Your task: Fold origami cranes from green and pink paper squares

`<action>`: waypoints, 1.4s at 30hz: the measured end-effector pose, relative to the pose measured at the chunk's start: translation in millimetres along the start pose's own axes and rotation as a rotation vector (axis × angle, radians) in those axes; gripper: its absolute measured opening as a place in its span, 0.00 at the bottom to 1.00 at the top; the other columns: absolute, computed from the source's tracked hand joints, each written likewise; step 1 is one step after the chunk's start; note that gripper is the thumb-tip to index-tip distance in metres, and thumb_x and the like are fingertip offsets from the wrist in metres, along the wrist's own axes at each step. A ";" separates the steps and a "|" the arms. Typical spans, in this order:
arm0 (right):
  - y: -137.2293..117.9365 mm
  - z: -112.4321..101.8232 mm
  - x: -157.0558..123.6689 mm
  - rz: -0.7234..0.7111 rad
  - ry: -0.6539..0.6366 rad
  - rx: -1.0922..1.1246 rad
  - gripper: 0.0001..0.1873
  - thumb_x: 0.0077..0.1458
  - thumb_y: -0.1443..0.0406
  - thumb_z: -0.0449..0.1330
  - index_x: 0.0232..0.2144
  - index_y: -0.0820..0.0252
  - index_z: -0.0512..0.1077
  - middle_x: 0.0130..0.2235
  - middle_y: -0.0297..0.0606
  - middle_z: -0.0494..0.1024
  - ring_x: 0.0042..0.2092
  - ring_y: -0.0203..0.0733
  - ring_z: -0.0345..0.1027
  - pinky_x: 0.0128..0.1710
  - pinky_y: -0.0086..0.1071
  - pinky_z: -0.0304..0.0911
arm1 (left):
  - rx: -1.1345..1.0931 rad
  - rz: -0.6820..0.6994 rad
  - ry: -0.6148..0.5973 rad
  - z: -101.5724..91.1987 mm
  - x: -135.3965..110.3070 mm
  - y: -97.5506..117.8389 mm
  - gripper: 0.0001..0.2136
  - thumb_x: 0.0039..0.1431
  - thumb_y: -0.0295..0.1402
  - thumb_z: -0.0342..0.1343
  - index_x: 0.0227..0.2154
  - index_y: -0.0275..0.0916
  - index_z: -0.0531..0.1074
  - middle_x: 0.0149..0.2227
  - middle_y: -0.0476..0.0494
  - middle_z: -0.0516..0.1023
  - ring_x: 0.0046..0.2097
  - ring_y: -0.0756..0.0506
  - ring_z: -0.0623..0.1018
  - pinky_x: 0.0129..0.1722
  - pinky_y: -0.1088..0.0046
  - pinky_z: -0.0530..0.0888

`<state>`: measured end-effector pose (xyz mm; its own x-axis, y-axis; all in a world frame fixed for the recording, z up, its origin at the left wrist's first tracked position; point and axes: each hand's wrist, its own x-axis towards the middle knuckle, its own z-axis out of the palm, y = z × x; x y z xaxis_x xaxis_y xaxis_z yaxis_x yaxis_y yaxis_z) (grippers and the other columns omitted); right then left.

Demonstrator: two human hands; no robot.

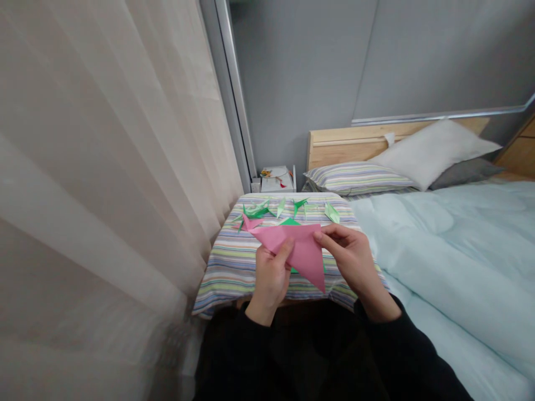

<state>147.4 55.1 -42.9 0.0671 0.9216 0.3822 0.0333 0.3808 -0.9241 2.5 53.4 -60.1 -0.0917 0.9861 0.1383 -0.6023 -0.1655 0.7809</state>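
Note:
A pink sheet of paper (301, 249), folded into a triangle, is held between both hands above a striped cloth-covered surface (234, 262). My left hand (271, 277) pinches its lower left edge, thumb on top. My right hand (350, 256) pinches the upper right corner with fingertips. A green sheet (289, 222) shows just behind the pink paper. Several folded green paper figures (257, 211) and a pale green one (332, 213) lie along the far edge of the striped surface, with a small pink folded piece (251, 223) at the left.
A sheer curtain (104, 184) hangs at the left. A bed with a light blue quilt (460, 250) lies at the right, with a striped pillow (357, 177) and a white pillow (430, 150) against a wooden headboard (343, 146). A small white box (276, 179) stands beyond the surface.

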 end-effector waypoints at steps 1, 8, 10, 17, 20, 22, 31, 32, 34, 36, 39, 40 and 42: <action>-2.1 -0.4 -1.1 -0.003 0.005 0.000 0.15 0.53 0.51 0.68 0.28 0.57 0.79 0.29 0.38 0.80 0.32 0.43 0.71 0.34 0.36 0.68 | -0.005 -0.009 0.006 0.2 -1.9 0.6 0.15 0.44 0.38 0.75 0.33 0.38 0.80 0.35 0.44 0.85 0.37 0.43 0.82 0.40 0.67 0.78; -0.1 -1.9 -2.9 0.030 0.019 -0.018 0.14 0.52 0.55 0.69 0.24 0.57 0.78 0.26 0.37 0.79 0.30 0.42 0.70 0.34 0.36 0.66 | -0.041 -0.005 0.064 1.1 -5.3 -1.7 0.17 0.41 0.35 0.76 0.36 0.39 0.81 0.37 0.45 0.85 0.38 0.44 0.83 0.42 0.68 0.78; 2.3 -0.8 -2.6 0.039 0.023 -0.023 0.14 0.52 0.55 0.69 0.23 0.58 0.78 0.25 0.37 0.78 0.29 0.41 0.69 0.33 0.36 0.65 | -0.040 0.007 0.096 1.7 -5.0 -3.0 0.18 0.41 0.34 0.75 0.37 0.41 0.81 0.39 0.46 0.85 0.40 0.45 0.83 0.44 0.68 0.78; 3.3 2.2 -3.8 0.058 0.033 -0.004 0.14 0.52 0.56 0.70 0.23 0.59 0.77 0.24 0.36 0.77 0.29 0.40 0.67 0.32 0.34 0.62 | -0.045 0.037 0.137 4.7 -5.1 -5.0 0.18 0.39 0.32 0.76 0.36 0.39 0.81 0.39 0.46 0.86 0.41 0.45 0.83 0.46 0.68 0.78; 2.7 2.8 -4.9 0.050 0.041 0.002 0.15 0.52 0.56 0.70 0.22 0.59 0.77 0.24 0.34 0.76 0.29 0.39 0.66 0.32 0.34 0.61 | -0.024 0.074 0.167 8.0 -6.6 -6.2 0.18 0.38 0.31 0.77 0.35 0.38 0.81 0.36 0.46 0.85 0.38 0.46 0.83 0.42 0.70 0.79; 2.3 3.2 -5.4 0.046 0.045 -0.001 0.15 0.52 0.56 0.70 0.22 0.59 0.76 0.24 0.34 0.76 0.29 0.38 0.66 0.32 0.33 0.60 | -0.011 0.093 0.184 10.4 -7.8 -7.0 0.18 0.38 0.30 0.77 0.35 0.37 0.80 0.35 0.47 0.85 0.36 0.46 0.83 0.41 0.70 0.78; 5.0 1.7 -5.8 0.069 0.023 0.024 0.14 0.52 0.55 0.70 0.25 0.59 0.79 0.26 0.34 0.79 0.30 0.38 0.67 0.33 0.33 0.61 | 0.002 0.073 0.218 13.2 -6.8 -7.9 0.18 0.38 0.29 0.77 0.35 0.35 0.81 0.35 0.45 0.86 0.36 0.46 0.84 0.41 0.70 0.79; 5.3 1.9 -5.9 0.071 0.009 0.027 0.13 0.52 0.55 0.70 0.26 0.59 0.81 0.27 0.35 0.80 0.30 0.39 0.68 0.34 0.34 0.61 | 0.004 0.067 0.227 12.9 -6.5 -7.9 0.18 0.38 0.29 0.77 0.35 0.35 0.81 0.35 0.45 0.86 0.36 0.45 0.84 0.41 0.70 0.79; 5.4 2.4 -6.2 0.072 -0.007 0.023 0.12 0.52 0.56 0.70 0.27 0.59 0.82 0.28 0.35 0.82 0.31 0.39 0.69 0.35 0.34 0.62 | 0.013 0.055 0.237 12.4 -6.5 -8.0 0.18 0.38 0.29 0.77 0.35 0.35 0.81 0.35 0.45 0.86 0.36 0.45 0.83 0.41 0.70 0.79; 5.1 2.9 -6.5 0.072 -0.003 0.018 0.11 0.52 0.57 0.71 0.26 0.59 0.82 0.27 0.35 0.82 0.31 0.39 0.69 0.34 0.34 0.62 | 0.026 0.051 0.228 12.0 -7.2 -8.0 0.18 0.38 0.29 0.77 0.35 0.35 0.81 0.35 0.45 0.86 0.35 0.46 0.83 0.40 0.70 0.79; 4.4 2.8 -6.9 0.085 0.010 0.029 0.12 0.51 0.57 0.71 0.24 0.59 0.81 0.26 0.34 0.81 0.29 0.37 0.68 0.33 0.33 0.61 | 0.046 0.081 0.203 11.9 -9.5 -7.4 0.17 0.40 0.30 0.77 0.36 0.35 0.81 0.36 0.45 0.86 0.37 0.46 0.83 0.42 0.69 0.80; 4.1 2.7 -7.0 0.092 0.010 0.034 0.12 0.51 0.56 0.71 0.24 0.59 0.81 0.25 0.34 0.81 0.29 0.37 0.68 0.33 0.32 0.60 | 0.052 0.094 0.196 11.9 -10.4 -7.1 0.17 0.41 0.30 0.77 0.36 0.36 0.82 0.37 0.45 0.86 0.38 0.45 0.84 0.43 0.69 0.80; 3.0 2.4 -7.3 0.100 0.009 0.041 0.13 0.51 0.56 0.71 0.24 0.59 0.81 0.25 0.34 0.80 0.29 0.37 0.67 0.32 0.32 0.60 | 0.058 0.108 0.188 12.2 -12.0 -6.3 0.17 0.41 0.30 0.77 0.37 0.36 0.82 0.38 0.45 0.86 0.39 0.45 0.84 0.44 0.68 0.80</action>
<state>144.6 49.8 -48.5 0.0774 0.9546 0.2876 -0.0148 0.2895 -0.9571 17.1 42.5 -59.2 -0.3022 0.9467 0.1112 -0.5351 -0.2650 0.8022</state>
